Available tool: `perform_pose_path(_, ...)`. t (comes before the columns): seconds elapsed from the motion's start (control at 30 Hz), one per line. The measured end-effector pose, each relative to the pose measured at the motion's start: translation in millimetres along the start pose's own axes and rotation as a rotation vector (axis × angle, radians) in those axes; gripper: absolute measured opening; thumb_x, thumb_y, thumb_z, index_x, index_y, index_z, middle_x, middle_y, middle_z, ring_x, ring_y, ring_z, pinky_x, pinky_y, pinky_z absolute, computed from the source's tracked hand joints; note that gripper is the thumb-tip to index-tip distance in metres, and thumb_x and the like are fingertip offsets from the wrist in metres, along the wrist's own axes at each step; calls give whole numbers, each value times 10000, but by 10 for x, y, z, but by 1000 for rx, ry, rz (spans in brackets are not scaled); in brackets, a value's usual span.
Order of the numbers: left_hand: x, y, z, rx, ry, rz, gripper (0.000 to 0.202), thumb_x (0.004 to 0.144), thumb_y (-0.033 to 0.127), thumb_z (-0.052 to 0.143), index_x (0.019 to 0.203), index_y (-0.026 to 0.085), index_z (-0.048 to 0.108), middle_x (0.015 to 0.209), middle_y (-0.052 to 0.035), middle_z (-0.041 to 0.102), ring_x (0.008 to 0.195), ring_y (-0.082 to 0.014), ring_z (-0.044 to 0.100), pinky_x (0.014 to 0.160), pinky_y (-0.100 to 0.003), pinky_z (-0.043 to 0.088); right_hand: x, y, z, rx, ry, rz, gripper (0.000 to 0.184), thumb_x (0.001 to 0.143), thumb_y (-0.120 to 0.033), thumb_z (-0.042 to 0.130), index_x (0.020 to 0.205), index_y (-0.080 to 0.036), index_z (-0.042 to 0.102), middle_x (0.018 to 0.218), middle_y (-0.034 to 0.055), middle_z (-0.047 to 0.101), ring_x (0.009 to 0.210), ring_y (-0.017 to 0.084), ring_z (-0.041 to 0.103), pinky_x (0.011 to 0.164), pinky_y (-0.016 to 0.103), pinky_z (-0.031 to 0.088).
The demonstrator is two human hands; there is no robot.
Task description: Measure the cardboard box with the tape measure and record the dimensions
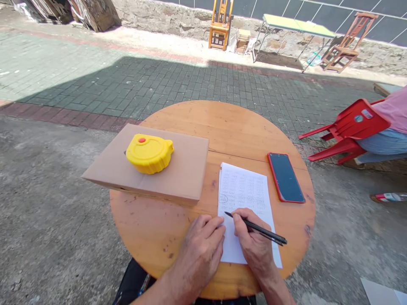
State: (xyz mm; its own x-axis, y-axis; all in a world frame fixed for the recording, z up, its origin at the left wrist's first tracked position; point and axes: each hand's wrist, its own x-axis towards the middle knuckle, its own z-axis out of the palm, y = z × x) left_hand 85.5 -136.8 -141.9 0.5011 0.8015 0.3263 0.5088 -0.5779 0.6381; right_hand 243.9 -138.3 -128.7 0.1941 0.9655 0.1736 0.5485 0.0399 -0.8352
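Note:
A black pen [259, 229] is pinched in my right hand [253, 241]. Its tip is at the left part of a white sheet of paper [234, 243], just below rows of small handwritten figures, one of them circled. My left hand [203, 245] rests on the table at the sheet's left edge with its fingers curled together and their tips at the paper; nothing shows inside it. Left of the sheet, a yellow tape measure [148, 153] with a red button lies on a closed brown cardboard box [184, 169].
The round wooden table [219, 118] also bears a phone with a red case [287, 178] at right. Beyond stand a red plastic chair [356, 123] with a seated person partly in view, wooden chairs [219, 29] and a folding table [297, 25] along the wall.

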Motion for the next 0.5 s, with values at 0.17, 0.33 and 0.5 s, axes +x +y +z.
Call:
perform_pose_path(0.17, 4, -4, 3, -1, 22, 8, 253, 879, -1, 490, 1018, 143, 646, 1131, -95, 660, 892, -219, 505, 791, -375, 521, 14, -3, 11, -3, 0, -10, 205, 924, -236, 515, 768, -194, 642, 589, -26, 575, 504, 123, 526, 499, 229, 431)
perform_pose_path(0.33, -5, -8, 14, -12, 32, 6, 242, 880, -2, 490, 1002, 139, 644, 1127, -92, 661, 889, -225, 499, 781, -383, 520, 32, -18, 12, 1, 4, -15, 207, 919, -239, 521, 757, -195, 642, 600, -22, 595, 511, 122, 537, 496, 223, 432)
perform_pose_path(0.5, 4, -22, 17, -14, 28, 6, 241, 878, -2, 492, 1000, 142, 642, 1131, -91, 660, 883, -226, 496, 773, -384, 521, 24, -22, 13, -10, 2, -17, 208, 917, -239, 520, 761, -191, 649, 605, -18, 606, 505, 121, 540, 499, 222, 441)
